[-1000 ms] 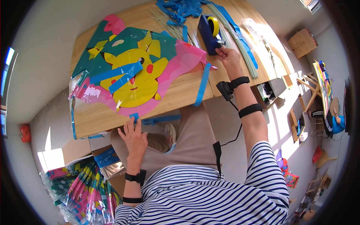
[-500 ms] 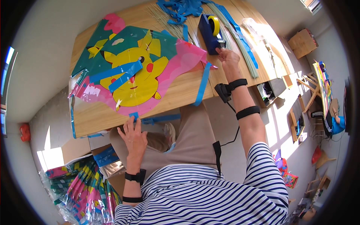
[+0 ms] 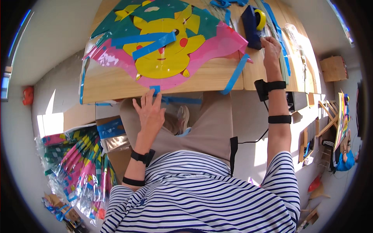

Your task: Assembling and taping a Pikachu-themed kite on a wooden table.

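Resting my spread left hand [image 3: 150, 117] on the blue tab [image 3: 155, 88], likely the best hold on this light, slippery kite sheet [image 3: 167, 66], at the worktop's [image 3: 210, 77] near edge, I can't tell what my pinched right hand [image 3: 271, 51] holds.

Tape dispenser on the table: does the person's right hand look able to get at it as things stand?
Probably yes: the right hand is at the near end of the dark blue tape dispenser, and nothing visible stands between them.
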Action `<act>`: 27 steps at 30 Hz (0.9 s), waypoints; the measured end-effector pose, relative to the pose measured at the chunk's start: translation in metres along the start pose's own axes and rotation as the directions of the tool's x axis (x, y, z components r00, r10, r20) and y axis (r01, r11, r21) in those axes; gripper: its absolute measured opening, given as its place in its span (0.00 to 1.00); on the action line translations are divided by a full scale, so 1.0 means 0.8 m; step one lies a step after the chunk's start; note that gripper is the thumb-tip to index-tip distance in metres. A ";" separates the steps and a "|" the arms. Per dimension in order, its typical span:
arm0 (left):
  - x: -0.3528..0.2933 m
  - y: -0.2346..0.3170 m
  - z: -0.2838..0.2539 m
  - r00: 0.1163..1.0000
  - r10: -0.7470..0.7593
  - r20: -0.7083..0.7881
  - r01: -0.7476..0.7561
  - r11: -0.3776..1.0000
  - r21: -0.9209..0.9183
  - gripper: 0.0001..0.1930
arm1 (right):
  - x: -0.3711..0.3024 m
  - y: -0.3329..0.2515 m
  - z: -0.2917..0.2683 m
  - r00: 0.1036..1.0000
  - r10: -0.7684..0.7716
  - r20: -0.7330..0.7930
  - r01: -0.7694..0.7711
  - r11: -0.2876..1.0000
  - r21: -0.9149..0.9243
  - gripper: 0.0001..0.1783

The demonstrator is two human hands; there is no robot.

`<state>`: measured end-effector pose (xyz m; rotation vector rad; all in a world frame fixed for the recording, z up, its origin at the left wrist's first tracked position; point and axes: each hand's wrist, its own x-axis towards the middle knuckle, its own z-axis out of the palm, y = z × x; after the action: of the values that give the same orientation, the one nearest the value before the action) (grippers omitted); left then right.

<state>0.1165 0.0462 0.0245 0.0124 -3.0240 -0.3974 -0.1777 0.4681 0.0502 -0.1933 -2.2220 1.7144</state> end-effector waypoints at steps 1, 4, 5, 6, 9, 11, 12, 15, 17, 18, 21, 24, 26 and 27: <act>-0.005 -0.001 -0.001 1.000 -0.018 -0.001 0.018 1.000 0.004 0.32 | -0.017 -0.034 0.020 0.995 -0.002 0.099 -0.002 0.999 0.039 0.05; -0.001 -0.001 -0.002 0.999 -0.013 -0.032 0.013 1.000 0.003 0.31 | -0.068 -0.107 0.068 0.901 -0.029 0.434 0.013 0.999 0.039 0.04; -0.003 0.000 -0.005 1.000 -0.013 -0.027 0.014 1.000 0.010 0.31 | -0.081 -0.113 0.089 0.830 -0.046 0.555 0.037 0.999 0.028 0.05; -0.003 0.000 -0.004 1.000 -0.006 -0.023 0.006 1.000 0.011 0.30 | -0.095 -0.120 0.110 0.748 -0.060 0.661 0.067 0.998 0.014 0.05; -0.005 0.000 -0.006 1.000 -0.012 -0.020 0.012 1.000 -0.009 0.31 | -0.148 -0.140 0.183 0.480 -0.028 0.877 0.212 0.974 -0.084 0.06; -0.008 0.000 -0.006 0.999 -0.026 -0.027 0.025 0.999 -0.028 0.31 | -0.176 -0.149 0.226 0.344 -0.025 0.939 0.346 0.933 -0.102 0.07; -0.008 -0.001 -0.004 0.999 -0.030 -0.035 0.028 0.999 -0.043 0.31 | -0.188 -0.151 0.244 0.286 -0.032 0.958 0.401 0.912 -0.089 0.07; -0.012 -0.002 -0.004 0.997 -0.055 -0.056 0.049 0.993 -0.110 0.31 | -0.213 -0.150 0.289 0.127 -0.060 0.990 0.572 0.820 -0.024 0.07; -0.016 -0.004 -0.007 0.996 -0.066 -0.066 0.055 0.987 -0.149 0.31 | -0.223 -0.145 0.313 0.050 -0.064 0.997 0.655 0.756 0.015 0.06; -0.019 -0.005 -0.009 0.995 -0.065 -0.070 0.053 0.985 -0.163 0.30 | -0.227 -0.142 0.323 0.025 -0.059 0.998 0.682 0.731 0.026 0.06; -0.030 -0.007 -0.007 0.995 -0.058 -0.081 0.042 0.981 -0.189 0.28 | -0.238 -0.140 0.341 -0.041 0.007 0.999 0.724 0.689 0.025 0.05; -0.034 -0.008 -0.006 0.995 -0.042 -0.088 0.026 0.983 -0.181 0.27 | -0.245 -0.137 0.353 -0.084 0.058 0.995 0.758 0.652 0.026 0.05; -0.033 -0.010 -0.005 0.994 -0.026 -0.103 0.007 0.983 -0.185 0.25 | -0.246 -0.135 0.359 -0.102 0.062 0.993 0.775 0.631 0.040 0.04; -0.032 -0.011 -0.004 0.993 -0.017 -0.118 -0.007 0.981 -0.195 0.24 | -0.246 -0.134 0.361 -0.108 0.055 0.993 0.780 0.624 0.050 0.04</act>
<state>0.1424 0.0376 0.0233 0.0289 -2.8555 -0.6667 -0.0802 0.1159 0.0541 2.1270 -2.9795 0.4315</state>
